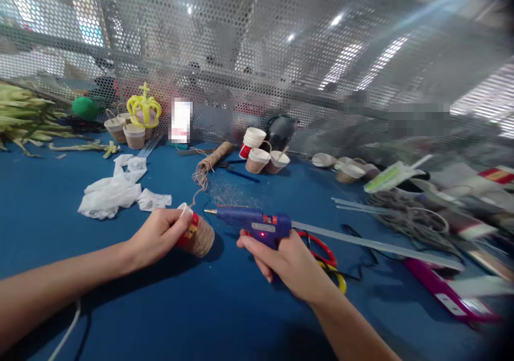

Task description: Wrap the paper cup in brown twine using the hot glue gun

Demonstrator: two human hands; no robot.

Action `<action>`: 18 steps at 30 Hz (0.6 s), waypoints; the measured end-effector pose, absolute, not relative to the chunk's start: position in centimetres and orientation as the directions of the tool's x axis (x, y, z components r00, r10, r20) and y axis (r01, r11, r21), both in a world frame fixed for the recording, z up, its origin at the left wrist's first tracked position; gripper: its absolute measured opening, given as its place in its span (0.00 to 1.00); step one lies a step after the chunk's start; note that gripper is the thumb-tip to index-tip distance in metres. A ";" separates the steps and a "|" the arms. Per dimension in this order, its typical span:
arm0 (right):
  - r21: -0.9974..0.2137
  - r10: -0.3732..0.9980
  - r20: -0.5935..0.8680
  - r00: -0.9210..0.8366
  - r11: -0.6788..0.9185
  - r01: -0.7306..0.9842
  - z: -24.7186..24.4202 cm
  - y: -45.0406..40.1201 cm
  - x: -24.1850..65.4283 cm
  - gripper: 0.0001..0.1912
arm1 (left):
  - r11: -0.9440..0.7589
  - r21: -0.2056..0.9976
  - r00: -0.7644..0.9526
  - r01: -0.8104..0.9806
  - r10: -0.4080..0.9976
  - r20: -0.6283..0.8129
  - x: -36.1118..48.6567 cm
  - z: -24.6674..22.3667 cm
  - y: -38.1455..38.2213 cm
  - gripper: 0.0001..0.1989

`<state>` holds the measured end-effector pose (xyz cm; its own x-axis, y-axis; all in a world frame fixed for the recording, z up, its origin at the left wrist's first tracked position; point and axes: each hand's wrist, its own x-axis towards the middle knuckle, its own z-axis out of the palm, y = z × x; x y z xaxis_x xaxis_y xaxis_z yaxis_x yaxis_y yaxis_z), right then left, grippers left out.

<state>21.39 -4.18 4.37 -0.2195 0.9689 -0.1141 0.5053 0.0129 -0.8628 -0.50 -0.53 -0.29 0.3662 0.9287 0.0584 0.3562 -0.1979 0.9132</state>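
Note:
My left hand (160, 235) grips a small paper cup (197, 238) by its rim, thumb outside. The cup lies tilted, its lower part wrapped in twine and a red printed band showing above. From the cup a strand runs back to a roll of twine (214, 157). In my right hand (277, 259) is a blue hot glue gun (244, 218), its red light lit and its metal nozzle pointing left, just apart from the cup. A long clear glue stick (361, 240) sticks out of the gun's rear.
Twine-wrapped cups (258, 160) stand at the back middle, with others at back left beside a yellow crown (143, 109). White crumpled cloth (108, 195) lies left. Red-handled scissors (327, 251), a purple power strip (445, 286) and grey cord (405, 219) are on the right.

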 end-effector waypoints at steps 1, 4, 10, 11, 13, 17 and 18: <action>-0.871 0.969 -0.106 -0.223 0.018 0.490 4.4 -4.1 21.4 0.12 | -0.164 0.929 0.359 0.333 0.932 0.036 -0.5 -0.4 -0.5 0.23; -0.899 0.975 -0.047 -0.216 0.053 0.435 4.4 -3.9 21.6 0.12 | -0.013 0.972 0.357 0.234 0.931 -0.073 -0.3 -0.6 -0.5 0.23; -0.938 0.978 0.060 -0.202 0.124 0.323 3.8 -3.5 21.8 0.11 | 0.161 0.968 0.391 0.191 0.892 -0.225 0.0 -0.1 0.1 0.25; -0.935 0.977 0.074 -0.198 0.137 0.326 3.8 -3.4 21.8 0.11 | 0.138 0.963 0.393 0.232 0.892 -0.222 0.0 0.0 0.2 0.25; -0.934 0.978 0.080 -0.192 0.141 0.328 3.7 -3.2 21.8 0.11 | 0.077 0.937 0.392 0.340 0.894 -0.215 -0.2 0.3 0.5 0.28; -0.940 0.986 0.051 -0.157 0.100 0.325 3.7 -2.9 21.6 0.11 | -0.022 0.851 0.364 0.525 0.909 -0.201 -0.7 0.9 1.0 0.30; -0.939 0.989 0.044 -0.143 0.089 0.332 3.7 -2.8 21.6 0.11 | -0.049 0.829 0.360 0.558 0.914 -0.189 -0.8 1.2 1.1 0.29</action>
